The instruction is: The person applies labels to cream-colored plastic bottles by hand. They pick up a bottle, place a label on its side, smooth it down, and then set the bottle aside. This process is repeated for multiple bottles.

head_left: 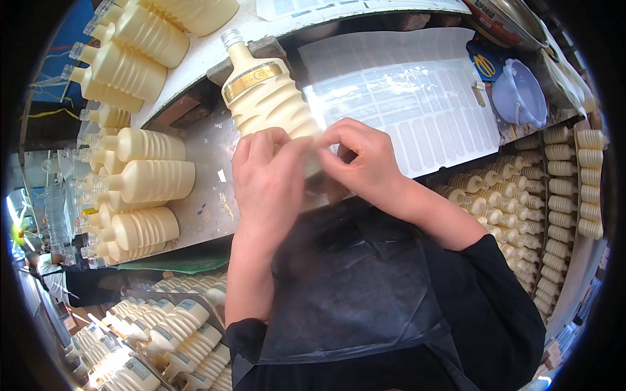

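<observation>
A cream-coloured ribbed bottle point(274, 98) lies on its side on the work table, its clear threaded neck pointing away from me. A gold band label runs around its shoulder. Over the bottle's near end, my left hand point(270, 173) is closed, fingers curled and thumb against the fingertips. Close beside it, my right hand point(362, 156) pinches thumb and forefinger together, its fingertips almost meeting the left ones. Whatever lies between the fingertips is too small or hidden to make out. Just right of the bottle is a glossy white label sheet point(417, 130) with rows of long outlines.
Several cream bottles point(156, 179) lie stacked at the table's left side, more point(143, 49) at far left. A lilac bucket point(518, 94) stands at far right beside a yellow tape roll point(484, 65). Racked bottles point(495, 195) fill the right; labelled bottles point(169, 332) stand lower left. A person point(55, 277) is at far left.
</observation>
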Action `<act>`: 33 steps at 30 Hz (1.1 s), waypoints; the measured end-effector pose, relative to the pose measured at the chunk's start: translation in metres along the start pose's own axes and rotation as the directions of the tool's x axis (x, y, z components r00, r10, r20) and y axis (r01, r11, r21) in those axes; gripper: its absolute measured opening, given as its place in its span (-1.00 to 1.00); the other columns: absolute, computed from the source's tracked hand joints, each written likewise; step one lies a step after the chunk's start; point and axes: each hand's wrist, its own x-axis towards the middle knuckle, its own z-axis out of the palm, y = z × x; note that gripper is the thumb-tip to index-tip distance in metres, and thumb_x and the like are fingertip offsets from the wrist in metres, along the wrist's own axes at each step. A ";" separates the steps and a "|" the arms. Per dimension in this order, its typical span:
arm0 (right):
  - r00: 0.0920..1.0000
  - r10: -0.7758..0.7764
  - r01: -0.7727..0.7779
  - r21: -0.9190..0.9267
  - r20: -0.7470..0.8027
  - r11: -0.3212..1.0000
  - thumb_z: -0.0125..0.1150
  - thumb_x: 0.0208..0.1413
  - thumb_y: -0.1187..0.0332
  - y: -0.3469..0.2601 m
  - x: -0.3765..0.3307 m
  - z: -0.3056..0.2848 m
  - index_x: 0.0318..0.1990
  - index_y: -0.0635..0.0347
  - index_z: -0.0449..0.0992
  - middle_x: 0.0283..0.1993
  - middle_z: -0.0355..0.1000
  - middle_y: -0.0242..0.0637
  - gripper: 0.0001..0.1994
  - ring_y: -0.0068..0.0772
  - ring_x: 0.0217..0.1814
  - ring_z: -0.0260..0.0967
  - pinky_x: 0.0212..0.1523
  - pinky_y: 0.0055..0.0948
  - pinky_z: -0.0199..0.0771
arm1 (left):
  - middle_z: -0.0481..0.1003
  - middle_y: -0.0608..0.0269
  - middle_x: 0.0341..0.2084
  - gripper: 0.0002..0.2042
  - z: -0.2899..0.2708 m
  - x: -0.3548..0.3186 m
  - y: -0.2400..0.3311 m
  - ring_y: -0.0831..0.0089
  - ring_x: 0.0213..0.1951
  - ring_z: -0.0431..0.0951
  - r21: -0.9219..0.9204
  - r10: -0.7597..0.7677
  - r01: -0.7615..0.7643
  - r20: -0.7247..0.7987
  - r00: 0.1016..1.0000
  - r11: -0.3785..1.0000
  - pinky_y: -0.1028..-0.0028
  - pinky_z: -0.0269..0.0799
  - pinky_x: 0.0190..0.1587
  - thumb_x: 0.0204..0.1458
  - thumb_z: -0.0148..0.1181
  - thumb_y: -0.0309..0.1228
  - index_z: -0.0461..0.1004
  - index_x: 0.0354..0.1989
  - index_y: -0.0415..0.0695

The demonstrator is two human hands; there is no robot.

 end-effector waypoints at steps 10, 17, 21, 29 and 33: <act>0.981 0.165 -0.183 0.221 0.099 0.958 0.45 0.02 0.47 0.003 -0.005 -0.009 -0.15 0.26 0.65 -0.27 0.52 -0.42 -0.78 -0.77 -0.52 0.29 -0.46 -0.69 0.31 | 0.50 0.24 -0.29 -0.83 0.003 -0.003 -0.003 0.18 -0.21 0.46 -0.041 -0.015 0.014 -0.027 1.000 0.999 0.24 0.37 -0.09 -0.15 0.30 -0.58 0.58 -0.35 -0.06; 0.972 0.212 -0.215 0.016 0.100 0.977 0.38 0.02 0.35 -0.015 -0.003 -0.001 -0.29 0.19 0.67 -0.35 0.55 -0.20 -0.86 -0.16 -0.32 0.57 -0.27 -0.31 0.54 | 0.50 0.25 -0.29 -0.82 0.005 -0.005 -0.004 0.18 -0.20 0.46 -0.047 -0.023 0.021 -0.038 0.999 0.999 0.24 0.37 -0.09 -0.16 0.32 -0.59 0.57 -0.36 -0.06; 0.981 0.179 -0.186 0.092 0.080 0.978 0.40 0.07 0.47 -0.006 -0.006 -0.001 -0.30 0.26 0.66 -0.40 0.53 -0.45 -0.92 -0.75 -0.49 0.36 -0.48 -0.65 0.32 | 0.50 0.26 -0.30 -0.83 0.004 -0.004 -0.004 0.18 -0.21 0.46 -0.051 -0.024 0.022 -0.037 0.999 0.998 0.25 0.37 -0.09 -0.15 0.33 -0.58 0.56 -0.37 -0.06; 0.919 0.346 -0.390 0.316 0.188 0.865 0.24 0.28 0.39 0.015 -0.007 -0.027 -0.28 0.25 0.60 -0.39 0.47 -0.53 -0.87 -0.79 -0.36 0.31 -0.32 -0.65 0.35 | 0.49 0.25 -0.31 -0.84 0.005 -0.005 -0.005 0.18 -0.22 0.47 -0.069 -0.016 0.012 -0.057 0.998 0.998 0.25 0.37 -0.10 -0.14 0.33 -0.58 0.55 -0.38 -0.07; 0.920 0.320 -0.378 0.291 0.227 0.879 0.22 0.30 0.37 0.010 -0.006 -0.028 -0.28 0.24 0.56 -0.40 0.41 -0.54 -0.86 -0.77 -0.34 0.27 -0.30 -0.60 0.34 | 0.49 0.25 -0.32 -0.84 0.006 -0.006 -0.006 0.18 -0.22 0.47 -0.073 -0.012 0.008 -0.056 0.998 0.997 0.25 0.38 -0.10 -0.15 0.33 -0.59 0.55 -0.37 -0.07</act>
